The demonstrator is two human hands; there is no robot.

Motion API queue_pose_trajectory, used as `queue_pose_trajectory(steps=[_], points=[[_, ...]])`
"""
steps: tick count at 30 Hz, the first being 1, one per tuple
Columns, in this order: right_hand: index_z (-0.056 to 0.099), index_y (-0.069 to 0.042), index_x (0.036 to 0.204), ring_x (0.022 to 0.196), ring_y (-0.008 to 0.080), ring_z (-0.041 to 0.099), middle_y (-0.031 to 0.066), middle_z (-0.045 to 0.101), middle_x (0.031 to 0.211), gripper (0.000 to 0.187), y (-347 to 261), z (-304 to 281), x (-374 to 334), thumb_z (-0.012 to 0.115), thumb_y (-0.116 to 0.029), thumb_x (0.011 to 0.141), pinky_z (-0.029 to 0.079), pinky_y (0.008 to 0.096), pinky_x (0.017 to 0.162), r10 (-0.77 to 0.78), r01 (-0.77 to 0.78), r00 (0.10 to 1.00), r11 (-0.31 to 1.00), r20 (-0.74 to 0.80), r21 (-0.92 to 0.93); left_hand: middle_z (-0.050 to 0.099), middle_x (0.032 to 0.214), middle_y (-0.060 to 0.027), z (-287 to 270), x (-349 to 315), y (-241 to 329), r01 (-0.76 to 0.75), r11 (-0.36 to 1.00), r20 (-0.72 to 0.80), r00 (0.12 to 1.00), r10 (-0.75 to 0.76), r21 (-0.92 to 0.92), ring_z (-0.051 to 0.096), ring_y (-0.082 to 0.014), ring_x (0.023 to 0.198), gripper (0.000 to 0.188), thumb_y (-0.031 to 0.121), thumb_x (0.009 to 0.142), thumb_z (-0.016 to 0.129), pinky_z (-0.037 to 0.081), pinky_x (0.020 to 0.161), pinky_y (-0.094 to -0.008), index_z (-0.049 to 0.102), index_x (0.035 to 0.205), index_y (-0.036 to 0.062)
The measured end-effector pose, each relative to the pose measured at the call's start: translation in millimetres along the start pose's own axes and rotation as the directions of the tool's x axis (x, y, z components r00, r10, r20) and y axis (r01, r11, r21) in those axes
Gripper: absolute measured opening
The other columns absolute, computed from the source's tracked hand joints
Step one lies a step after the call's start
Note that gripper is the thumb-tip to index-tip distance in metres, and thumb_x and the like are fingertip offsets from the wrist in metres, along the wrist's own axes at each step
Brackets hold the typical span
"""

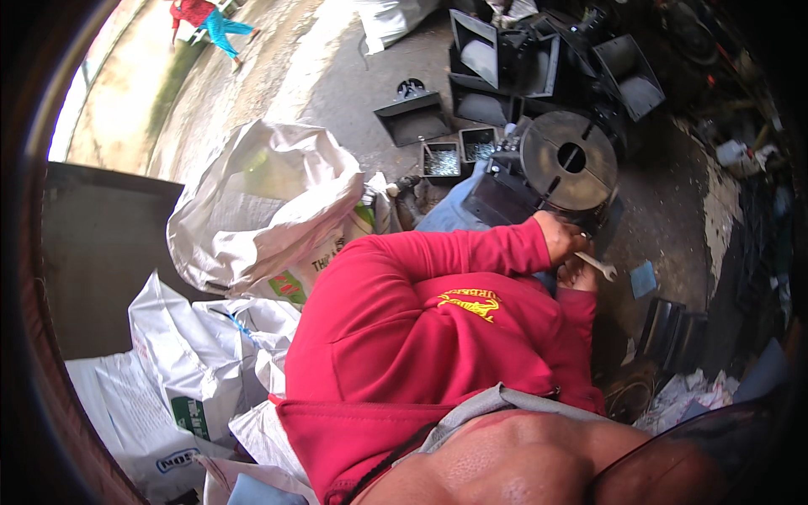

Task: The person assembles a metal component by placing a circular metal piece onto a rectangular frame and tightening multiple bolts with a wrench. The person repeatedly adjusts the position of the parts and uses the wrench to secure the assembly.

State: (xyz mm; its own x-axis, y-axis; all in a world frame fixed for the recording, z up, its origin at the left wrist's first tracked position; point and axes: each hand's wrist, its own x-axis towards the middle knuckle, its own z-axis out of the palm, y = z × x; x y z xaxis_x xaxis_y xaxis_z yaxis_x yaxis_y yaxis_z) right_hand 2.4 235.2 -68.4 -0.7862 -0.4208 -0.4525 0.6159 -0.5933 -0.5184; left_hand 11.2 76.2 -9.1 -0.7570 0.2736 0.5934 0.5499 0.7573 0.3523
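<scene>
My left hand [559, 238] is closed at the near edge of a black metal assembly topped by a round slotted disc [549, 160]. What its fingers grip is hidden. Just below it, my right hand [576, 273] has its fingers curled around an open-end wrench [597, 265], whose jaw points down and to the right. The disc has a round hole in its middle. The assembly stands close to a blue-clad leg [453, 210]. Fingertips of both hands are partly out of sight.
Two small trays of metal fasteners [440, 160] stand beyond the assembly. Several black hopper-shaped metal parts [477, 61] are piled at the back. A large white sack [261, 206] and plastic bags [181, 370] fill the left. A blue square piece [643, 279] lies right. A person [210, 23] is far off.
</scene>
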Motion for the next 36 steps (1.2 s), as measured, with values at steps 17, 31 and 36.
queue_pose_trajectory(steps=[17, 31, 36], points=[[0.052, -0.012, 0.077, 0.04, 0.0035, 0.025, -0.0062, 0.029, 0.054, 0.023, -6, -1, 3, 0.049, -0.027, 0.094, 0.018, 0.0188, 0.033, 0.011, -0.012, 0.998, 1.0, 0.06, 0.004, 0.06, 0.068, -0.0027, -16, 5, 8, 0.172, 0.985, 0.024, 0.985, -0.172, 0.015, 0.062, -0.0235, 0.063, 0.014, 0.025, 0.071, 0.063, 0.05, 0.055, -0.0346, 0.064, 0.08, 0.0136], [0.052, -0.012, 0.088, 0.04, 0.0056, 0.029, -0.0052, 0.034, 0.054, 0.016, -7, -3, 5, 0.044, -0.024, 0.096, 0.023, 0.0202, 0.034, 0.08, -0.083, 0.996, 0.994, 0.034, 0.074, 0.062, 0.067, -0.0036, -13, 6, 6, 0.223, 0.97, -0.008, 0.975, -0.224, 0.101, 0.064, -0.0207, 0.06, 0.024, 0.032, 0.071, 0.071, 0.049, 0.048, -0.0327, 0.066, 0.087, 0.0159], [0.05, -0.013, 0.081, 0.037, 0.005, 0.029, -0.0054, 0.033, 0.051, 0.013, -14, 15, -4, 0.056, -0.02, 0.09, 0.021, 0.0198, 0.032, 0.068, -0.066, 0.997, 0.997, -0.042, 0.041, 0.065, 0.076, -0.0038, -17, 12, 4, 0.242, 0.97, 0.133, 0.961, -0.243, 0.023, 0.064, -0.023, 0.068, 0.018, 0.022, 0.074, 0.066, 0.05, 0.056, -0.0335, 0.064, 0.091, 0.0148]])
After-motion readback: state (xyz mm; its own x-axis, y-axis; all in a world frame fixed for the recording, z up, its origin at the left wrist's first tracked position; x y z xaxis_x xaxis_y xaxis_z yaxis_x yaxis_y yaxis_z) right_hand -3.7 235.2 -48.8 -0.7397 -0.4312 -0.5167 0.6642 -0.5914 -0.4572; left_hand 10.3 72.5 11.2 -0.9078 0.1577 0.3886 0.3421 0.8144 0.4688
